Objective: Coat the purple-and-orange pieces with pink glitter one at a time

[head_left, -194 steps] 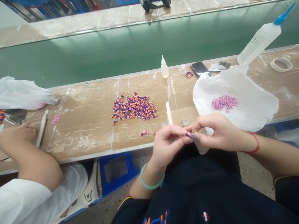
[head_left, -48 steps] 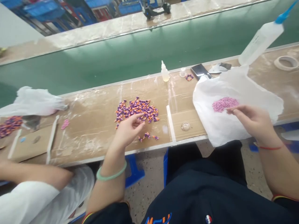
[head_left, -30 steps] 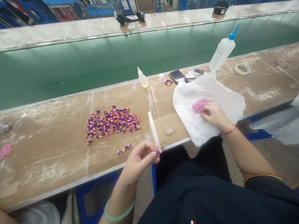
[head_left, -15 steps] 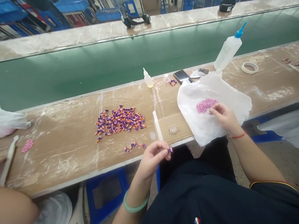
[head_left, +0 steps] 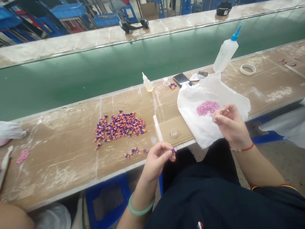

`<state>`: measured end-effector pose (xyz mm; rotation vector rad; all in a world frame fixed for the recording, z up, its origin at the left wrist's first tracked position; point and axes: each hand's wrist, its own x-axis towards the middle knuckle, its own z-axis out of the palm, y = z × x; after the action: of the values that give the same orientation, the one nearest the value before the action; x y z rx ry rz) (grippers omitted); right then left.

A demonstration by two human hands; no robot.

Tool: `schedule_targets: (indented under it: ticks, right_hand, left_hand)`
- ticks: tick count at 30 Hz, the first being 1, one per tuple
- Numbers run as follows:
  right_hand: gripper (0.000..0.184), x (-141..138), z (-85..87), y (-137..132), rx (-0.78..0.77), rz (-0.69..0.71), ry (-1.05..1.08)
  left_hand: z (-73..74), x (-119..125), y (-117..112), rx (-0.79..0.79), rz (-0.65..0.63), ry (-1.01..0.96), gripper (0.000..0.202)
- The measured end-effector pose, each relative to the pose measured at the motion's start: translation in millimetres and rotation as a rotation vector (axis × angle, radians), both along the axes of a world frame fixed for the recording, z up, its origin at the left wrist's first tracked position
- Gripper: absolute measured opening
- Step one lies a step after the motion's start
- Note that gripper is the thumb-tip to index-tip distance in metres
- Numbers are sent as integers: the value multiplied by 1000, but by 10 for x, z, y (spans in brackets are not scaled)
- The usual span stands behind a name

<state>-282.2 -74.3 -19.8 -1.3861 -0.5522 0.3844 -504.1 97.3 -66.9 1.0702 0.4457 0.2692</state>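
Between the thumb and fingers of my left hand (head_left: 159, 159) is a small purple figurine piece (head_left: 174, 150) with a pink end, held just off the table's front edge. My right hand (head_left: 230, 124) is raised over the white sheet (head_left: 197, 133), its thumb and fingertips pinched together; whatever they hold is too small to make out. On that sheet lies a heap of tiny pink beads (head_left: 206, 108). A pile of purple-and-orange figurine pieces (head_left: 121, 125) covers the table to the left, with several loose pieces (head_left: 134, 150) nearer me.
A small glue bottle (head_left: 148, 83), a phone (head_left: 182, 79) and a ring of figurine pieces (head_left: 172, 86) stand along the back edge. Further right are a large blue-tipped bottle (head_left: 225, 54) and a tape roll (head_left: 247, 69). A white stick (head_left: 157, 128) lies near a round clear dish (head_left: 174, 133).
My right hand has lifted slightly away from the bead heap, fingertips still pinched. My left hand keeps the purple piece in nearly the same place. The view has shifted a little.
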Motion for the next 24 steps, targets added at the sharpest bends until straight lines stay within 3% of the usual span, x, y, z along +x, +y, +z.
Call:
schedule_targets:
  ticks: [7, 12, 15, 19, 24]
  right_hand:
    - [35, -137, 96, 52, 79, 51, 17]
    - [30, -280, 169, 105, 56, 182, -8]
    - [26, -368, 235, 117, -3, 256, -66]
    - [22, -457, 342, 113, -71, 260, -404]
    - [21, -488, 464, 119, -110, 242, -923]
  left_hand:
    - [53, 98, -32, 77, -12, -47, 24]
    - [400, 325, -62, 338, -116, -117, 19]
    - [633, 450, -93, 552, -81, -160, 14]
    - [813, 516, -117, 753, -31, -200, 8]
    - [864, 474, -85, 699, -105, -146, 13]
